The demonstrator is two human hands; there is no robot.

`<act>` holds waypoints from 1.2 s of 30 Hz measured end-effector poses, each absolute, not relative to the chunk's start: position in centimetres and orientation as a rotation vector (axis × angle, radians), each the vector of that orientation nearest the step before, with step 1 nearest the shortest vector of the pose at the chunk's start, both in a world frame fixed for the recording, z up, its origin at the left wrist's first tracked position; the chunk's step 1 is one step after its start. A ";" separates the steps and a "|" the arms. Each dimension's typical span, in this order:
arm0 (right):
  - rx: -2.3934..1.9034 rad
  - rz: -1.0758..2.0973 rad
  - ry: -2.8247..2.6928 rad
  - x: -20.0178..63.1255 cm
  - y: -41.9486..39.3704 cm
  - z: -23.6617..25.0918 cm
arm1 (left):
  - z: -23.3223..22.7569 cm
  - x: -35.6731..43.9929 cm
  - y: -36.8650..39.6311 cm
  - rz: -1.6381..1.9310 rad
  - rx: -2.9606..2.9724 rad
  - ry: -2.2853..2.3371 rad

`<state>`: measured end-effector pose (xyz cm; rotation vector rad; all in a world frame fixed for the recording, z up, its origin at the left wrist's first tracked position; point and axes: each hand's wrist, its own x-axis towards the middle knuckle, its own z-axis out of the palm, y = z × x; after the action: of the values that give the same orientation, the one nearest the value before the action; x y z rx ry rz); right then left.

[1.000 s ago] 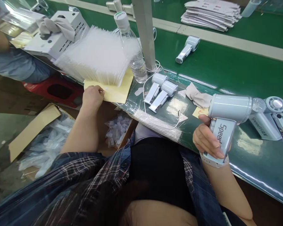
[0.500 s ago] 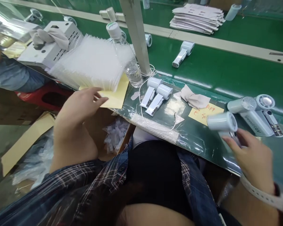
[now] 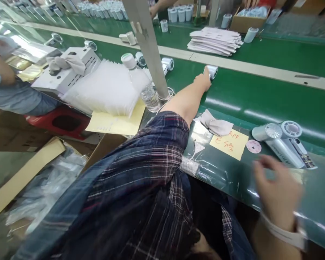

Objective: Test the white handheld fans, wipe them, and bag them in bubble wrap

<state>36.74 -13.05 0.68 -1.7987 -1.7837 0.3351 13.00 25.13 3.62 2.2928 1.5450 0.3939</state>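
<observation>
Okay, fan (image 3: 212,71) first: it sits out on the green surface (image 3: 249,92), past the near workbench edge, at the end of the outstretched left arm. Should handle light to middling for its size, stiff all over, no give; the glossy shell is probably a bit slippery under bare fingers. The round end is likely the delicate part, so best hold would be round the handle or the barrel sides, no pressing on the end face. Handle isn't visible, the hand covers that side. Relative to the grip: the head pokes out just beyond the fingertips, on the hand's right, and the left hand (image 3: 203,82) looks to be touching its near side. Whether those fingers are closed round it or only resting there, can't tell; thumb and underside hidden. Right hand (image 3: 278,189) is motion-blurred over the near bench, thumb and fingers apart, nothing seen between them. Just beside it lies a cluster of similar fans (image 3: 284,153), dark lettering on one; contact there can't be told. Nearby, a round pink sticker (image 3: 254,146) and a yellow note (image 3: 229,145) with red writing, crumpled cloth (image 3: 218,126) at the note's far edge.
</observation>
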 end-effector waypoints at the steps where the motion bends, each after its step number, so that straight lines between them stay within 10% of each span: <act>1: -1.799 0.351 -1.811 35.7 -12.4 0.4 | 3.3 12.8 25.5 0.371 2.231 1.630; 13: -1.572 0.304 -2.440 23.5 -7.1 -1.3 | 5.9 -1.7 2.1 0.532 2.027 1.387; 23: -1.737 0.212 -2.299 22.0 -10.6 -1.9 | 2.2 4.7 -3.6 0.302 2.244 1.677; 36: -0.746 1.150 -2.017 24.4 -11.9 0.9 | 1.3 3.7 -6.0 0.329 2.498 1.407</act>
<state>24.43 -11.86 0.89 -0.7462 -2.0166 1.1504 3.68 -5.98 1.25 2.4981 1.4068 0.3287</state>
